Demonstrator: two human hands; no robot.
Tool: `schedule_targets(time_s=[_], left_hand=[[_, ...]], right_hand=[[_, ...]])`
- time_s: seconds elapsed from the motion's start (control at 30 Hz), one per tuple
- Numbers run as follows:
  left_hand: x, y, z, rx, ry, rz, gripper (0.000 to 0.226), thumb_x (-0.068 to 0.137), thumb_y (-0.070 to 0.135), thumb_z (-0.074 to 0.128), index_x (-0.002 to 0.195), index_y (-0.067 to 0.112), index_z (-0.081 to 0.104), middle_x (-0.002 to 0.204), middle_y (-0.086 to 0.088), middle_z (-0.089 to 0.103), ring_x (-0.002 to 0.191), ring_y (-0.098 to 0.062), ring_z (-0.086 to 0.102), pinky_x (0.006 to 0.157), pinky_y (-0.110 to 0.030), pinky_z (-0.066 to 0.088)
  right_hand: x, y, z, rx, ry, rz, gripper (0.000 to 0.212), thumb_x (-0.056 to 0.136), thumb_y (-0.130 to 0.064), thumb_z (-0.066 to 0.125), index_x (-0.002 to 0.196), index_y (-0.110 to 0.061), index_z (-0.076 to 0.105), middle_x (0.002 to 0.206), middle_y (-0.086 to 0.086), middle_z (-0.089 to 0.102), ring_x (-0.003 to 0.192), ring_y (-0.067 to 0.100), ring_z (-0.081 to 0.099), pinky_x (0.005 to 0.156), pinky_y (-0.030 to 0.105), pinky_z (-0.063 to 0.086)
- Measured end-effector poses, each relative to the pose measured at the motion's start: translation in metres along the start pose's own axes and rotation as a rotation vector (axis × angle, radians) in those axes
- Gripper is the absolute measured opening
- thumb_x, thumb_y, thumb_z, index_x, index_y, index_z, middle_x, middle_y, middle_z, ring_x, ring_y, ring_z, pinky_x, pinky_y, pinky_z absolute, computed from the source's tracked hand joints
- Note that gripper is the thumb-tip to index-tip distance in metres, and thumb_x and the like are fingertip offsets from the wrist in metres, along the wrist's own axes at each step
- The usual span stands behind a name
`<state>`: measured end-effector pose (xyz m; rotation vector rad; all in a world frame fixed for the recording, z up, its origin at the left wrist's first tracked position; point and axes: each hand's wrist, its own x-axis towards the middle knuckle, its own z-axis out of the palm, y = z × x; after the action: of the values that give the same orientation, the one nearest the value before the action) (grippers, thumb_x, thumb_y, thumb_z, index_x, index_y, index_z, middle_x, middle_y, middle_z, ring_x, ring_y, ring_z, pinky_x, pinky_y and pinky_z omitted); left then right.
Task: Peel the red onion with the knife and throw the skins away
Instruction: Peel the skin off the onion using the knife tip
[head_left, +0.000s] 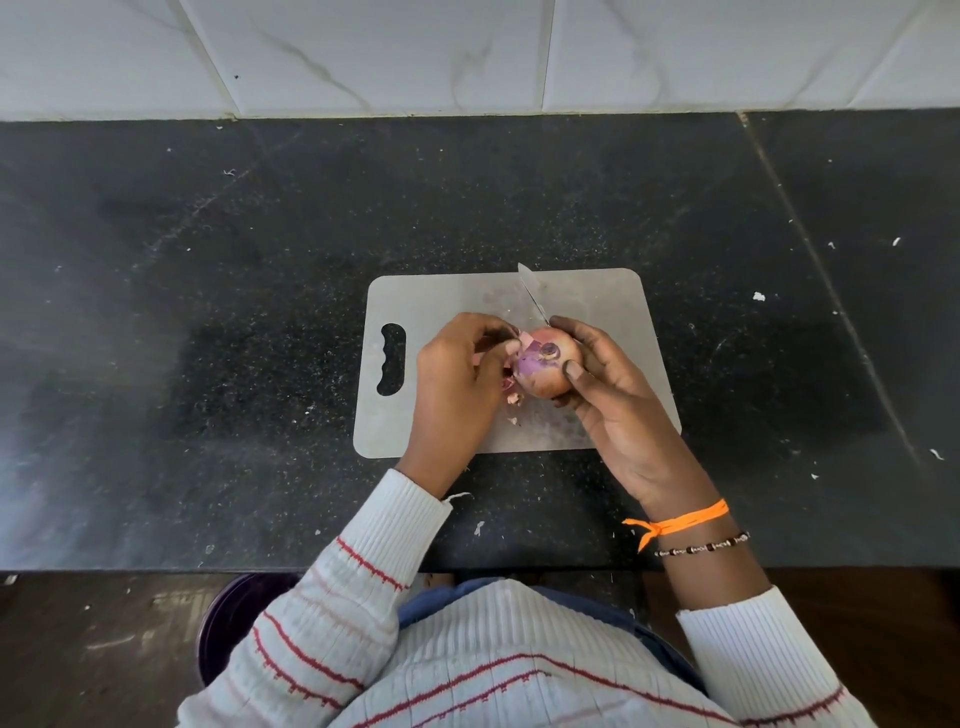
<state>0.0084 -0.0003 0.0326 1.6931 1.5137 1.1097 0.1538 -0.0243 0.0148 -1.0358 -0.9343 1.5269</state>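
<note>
Sleeves of a white ribbed sweater with red stripes fill the bottom of my view, and just past them, below the desk edge at lower left, I can see part of a dark purple bucket (228, 618) on the floor; I cannot tell what is in it.

Both hands meet over the near half of a grey cutting board (447, 296) lying on the black desk (208, 312). The right hand (613, 395), with an orange thread and a bead bracelet at its wrist, is curled round the red onion (545, 371), thumb pressed on the near face and fingers wrapped behind it. The onion is held above the board with one cut end turned up toward my camera, so its axis runs roughly toward me; purple flesh shows on its left side, brown skin on the lower right. The left hand (457, 379) has its fingers bent in tight and pinches a flap of skin (527, 340) at the onion's upper left. A few torn scraps of skin (514, 397) lie on the board just beneath the hands.

The knife (531, 291) shows only as a blade rising from behind the onion and the right hand's fingertips, tip pointing away from me and slightly left, past the board's far edge. Which hand has its handle I cannot tell.

Beyond the board the desk carries scattered pale flecks, and white marbled wall tiles (467, 52) stand at the back.
</note>
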Motion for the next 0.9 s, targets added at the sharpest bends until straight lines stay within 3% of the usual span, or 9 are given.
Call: schedule_targets(time_s=[0.13,0.33,0.43,0.53,0.67,0.77,0.9], left_hand=[[0.002,-0.004,-0.002,-0.203,-0.006,-0.243,0.008,0.092,0.009,0.053,0.094,0.012,0.060,0.088,0.003,0.066,0.085,-0.014,0.066,0.077,-0.035,0.058],[0.000,0.005,-0.004,-0.947,-0.011,-0.597,0.017,0.098,0.008,0.039,0.091,0.007,0.053,0.076,-0.005,0.069,0.065,-0.010,0.068,0.062,-0.023,0.058],[0.002,0.003,-0.007,-1.126,0.000,-0.635,0.018,0.099,0.010,0.038,0.091,0.007,0.054,0.077,-0.006,0.068,0.067,-0.011,0.069,0.064,-0.021,0.058],[0.003,0.000,-0.005,-0.852,0.053,-0.488,0.012,0.095,0.005,0.045,0.088,0.008,0.055,0.067,0.002,0.068,0.064,-0.008,0.067,0.061,-0.020,0.055],[0.004,-0.008,-0.003,-0.250,0.019,-0.225,0.017,0.086,-0.001,0.058,0.093,0.015,0.061,0.089,0.009,0.066,0.084,-0.007,0.065,0.076,-0.025,0.053],[0.001,-0.001,-0.001,-0.218,-0.003,-0.222,0.012,0.086,0.012,0.062,0.098,0.015,0.065,0.093,0.013,0.066,0.086,-0.002,0.065,0.075,-0.021,0.054],[-0.003,0.007,0.003,-0.252,-0.121,-0.348,0.034,0.075,0.031,0.075,0.104,0.018,0.063,0.090,0.010,0.067,0.083,-0.004,0.066,0.072,-0.022,0.055]], right_hand=[[-0.001,0.001,0.000,0.151,-0.031,0.025,0.039,0.085,-0.011,0.052,0.123,-0.017,0.051,0.116,0.001,0.061,0.099,0.010,0.061,0.072,0.016,0.048],[0.000,0.003,-0.001,0.438,-0.098,0.062,0.056,0.072,-0.026,0.072,0.125,-0.020,0.054,0.114,0.004,0.065,0.095,0.014,0.063,0.077,0.020,0.052],[0.000,0.004,-0.001,0.537,-0.083,0.098,0.049,0.080,-0.019,0.063,0.128,-0.020,0.051,0.115,0.006,0.066,0.094,0.017,0.066,0.075,0.028,0.055],[-0.001,0.003,-0.002,0.546,-0.070,0.120,0.041,0.089,-0.019,0.045,0.129,-0.020,0.050,0.122,0.009,0.062,0.104,0.025,0.064,0.084,0.039,0.055],[-0.002,-0.003,0.001,0.519,-0.008,0.118,0.036,0.089,-0.014,0.040,0.123,-0.017,0.051,0.117,0.010,0.061,0.093,0.021,0.067,0.069,0.030,0.058],[-0.001,-0.001,0.005,0.494,0.023,0.082,0.033,0.088,-0.012,0.042,0.120,-0.016,0.053,0.116,0.010,0.060,0.094,0.019,0.067,0.072,0.028,0.058],[-0.001,0.001,0.008,0.458,0.031,0.052,0.036,0.087,-0.013,0.044,0.123,-0.015,0.050,0.114,0.011,0.061,0.093,0.018,0.067,0.075,0.026,0.057]])
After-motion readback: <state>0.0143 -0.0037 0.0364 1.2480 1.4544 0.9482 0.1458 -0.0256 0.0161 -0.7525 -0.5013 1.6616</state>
